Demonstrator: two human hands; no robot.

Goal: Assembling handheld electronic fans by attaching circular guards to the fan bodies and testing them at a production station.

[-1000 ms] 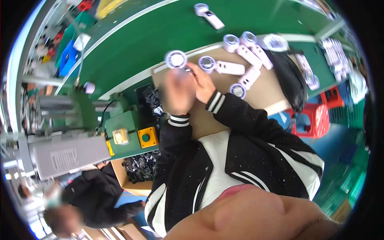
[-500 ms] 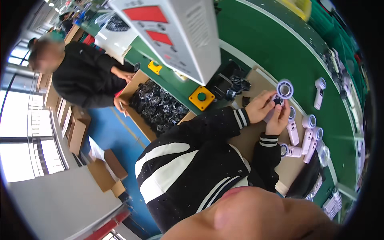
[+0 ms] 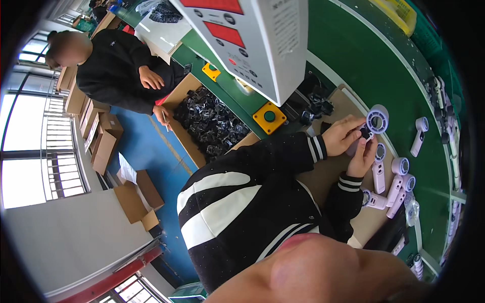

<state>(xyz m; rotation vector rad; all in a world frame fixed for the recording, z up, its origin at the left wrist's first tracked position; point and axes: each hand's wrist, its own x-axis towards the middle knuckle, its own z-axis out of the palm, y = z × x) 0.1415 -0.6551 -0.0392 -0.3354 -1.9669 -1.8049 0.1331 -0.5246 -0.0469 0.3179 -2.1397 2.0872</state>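
Since half a second ago, a slight turn of the lilac fan (image 3: pixel 386 118), with more of its ring's side in view; also a shift of one co-worker's hand (image 3: pixel 150 78) away from the rim of the cardboard box (image 3: pixel 186 142). Held with both hands: left hand (image 3: pixel 343 135) and right hand (image 3: pixel 362 159) gathered by the fingertips around the fan's neck and handle, over the edge of the brown board (image 3: pixel 368 224) on the green desk (image 3: pixel 364 55). Cannot tell which fingers carry the small black piece (image 3: pixel 366 132) at the neck, nor whether fixed or loose.

Could lose that piece if merely pinched. Could also twist or slip, given a bulky ring beyond a fingertip hold; likely to scuff on landing. Might knock the nearest fan (image 3: pixel 379 175) or unsettle the overlapping fans (image 3: pixel 394 191) by lowering the right hand carelessly. Might sweep the scattered dark parts (image 3: pixel 318 105) with a backward drag of the left sleeve (image 3: pixel 288 149), or press the green button (image 3: pixel 270 116) by leaning that way; cannot judge the true gap through so bent a view.
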